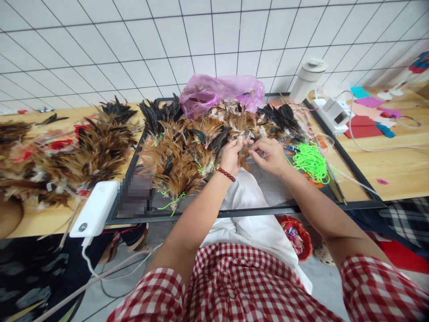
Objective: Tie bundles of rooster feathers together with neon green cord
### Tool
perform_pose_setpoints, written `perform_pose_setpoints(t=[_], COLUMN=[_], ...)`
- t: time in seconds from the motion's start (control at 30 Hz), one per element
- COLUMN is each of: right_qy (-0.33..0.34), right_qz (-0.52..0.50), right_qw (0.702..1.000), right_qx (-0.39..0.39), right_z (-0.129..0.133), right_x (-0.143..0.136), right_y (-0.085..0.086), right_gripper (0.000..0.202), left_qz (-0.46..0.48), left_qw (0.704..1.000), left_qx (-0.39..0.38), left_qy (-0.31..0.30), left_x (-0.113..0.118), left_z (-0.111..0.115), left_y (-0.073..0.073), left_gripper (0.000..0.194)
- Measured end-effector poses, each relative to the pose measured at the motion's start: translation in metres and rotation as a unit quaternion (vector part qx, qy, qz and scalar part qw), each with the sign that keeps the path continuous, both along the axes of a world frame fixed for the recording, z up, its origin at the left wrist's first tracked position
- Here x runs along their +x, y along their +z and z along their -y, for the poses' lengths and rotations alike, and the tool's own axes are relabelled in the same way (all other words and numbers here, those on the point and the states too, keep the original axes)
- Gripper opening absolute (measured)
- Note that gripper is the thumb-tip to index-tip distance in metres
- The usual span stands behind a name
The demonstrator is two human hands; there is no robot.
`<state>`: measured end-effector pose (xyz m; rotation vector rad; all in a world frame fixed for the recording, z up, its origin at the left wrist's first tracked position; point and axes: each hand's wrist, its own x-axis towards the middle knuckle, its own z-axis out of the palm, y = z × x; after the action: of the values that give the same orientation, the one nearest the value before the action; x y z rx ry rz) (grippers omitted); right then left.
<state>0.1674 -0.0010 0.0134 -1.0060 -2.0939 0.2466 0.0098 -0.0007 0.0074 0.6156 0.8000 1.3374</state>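
Both of my hands meet over a black-framed tray [275,212], among brown feather bundles [181,161]. My left hand [232,156], with a bead bracelet [225,174] at its wrist, has its fingers pinched around the base of a small brown feather [244,156]. Close on its right, my right hand [270,155] has its fingers curled, thumb toward the left hand; whatever lies between its fingertips is too small to make out. Bright green cords [310,163] lie in a heap to the right of the hands. Black feathers [281,117] rest behind them.
A pink plastic bag [223,91] sits at the tray's back. A white bottle [307,80] and white device [331,114] stand back right. At left are a power bank [95,209] and more feathers [100,147]. Below is a red basket [303,239].
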Motion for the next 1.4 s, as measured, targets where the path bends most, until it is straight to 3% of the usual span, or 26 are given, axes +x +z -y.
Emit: perform_pose_setpoints(t=[0.1, 0.23, 0.4, 0.57, 0.77, 0.93, 1.1, 1.2, 1.33, 1.4], right_qy=[-0.020, -0.029, 0.020, 0.015, 0.123, 0.035, -0.020, -0.035, 0.093, 0.112], right_qz=[-0.081, -0.254, -0.271, -0.325, -0.190, -0.143, -0.140, -0.136, 0.000, 0.034], right_qw=[0.994, 0.954, 0.940, 0.927, 0.946, 0.983, 0.987, 0.986, 0.986, 0.982], right_qx=[-0.067, -0.153, -0.206, -0.188, -0.233, -0.113, -0.073, -0.086, -0.140, -0.151], right_z=[-0.004, -0.011, -0.014, -0.019, -0.013, -0.005, -0.012, -0.021, -0.027, -0.026], right_x=[0.002, 0.004, 0.005, 0.021, 0.026, 0.009, 0.008, 0.019, 0.035, 0.034], right_y=[0.000, -0.001, 0.000, 0.010, 0.019, 0.015, 0.001, -0.005, -0.004, -0.005], right_gripper=[0.026, 0.047, 0.051, 0.056, 0.050, 0.048, 0.034, 0.025, 0.018, 0.019], left_qz=[-0.024, -0.058, -0.058, -0.063, -0.071, -0.090, -0.102, -0.070, -0.024, -0.009], left_qw=[1.000, 0.998, 0.997, 0.997, 0.996, 0.994, 0.991, 0.996, 0.998, 0.996], left_qx=[0.012, 0.037, 0.046, 0.039, 0.036, 0.022, 0.029, 0.028, 0.015, 0.006], left_qy=[0.014, 0.006, -0.009, 0.006, -0.026, -0.055, -0.078, -0.040, 0.063, 0.088], left_x=[0.002, 0.006, 0.008, 0.008, 0.009, 0.010, 0.010, 0.006, -0.005, -0.008], left_z=[0.001, 0.004, 0.006, 0.004, 0.006, 0.007, 0.010, 0.007, 0.000, -0.002], left_y=[-0.001, -0.001, -0.001, -0.003, -0.001, -0.005, -0.003, 0.004, 0.013, 0.014], left_gripper=[0.030, 0.028, 0.027, 0.025, 0.025, 0.022, 0.029, 0.028, 0.033, 0.034])
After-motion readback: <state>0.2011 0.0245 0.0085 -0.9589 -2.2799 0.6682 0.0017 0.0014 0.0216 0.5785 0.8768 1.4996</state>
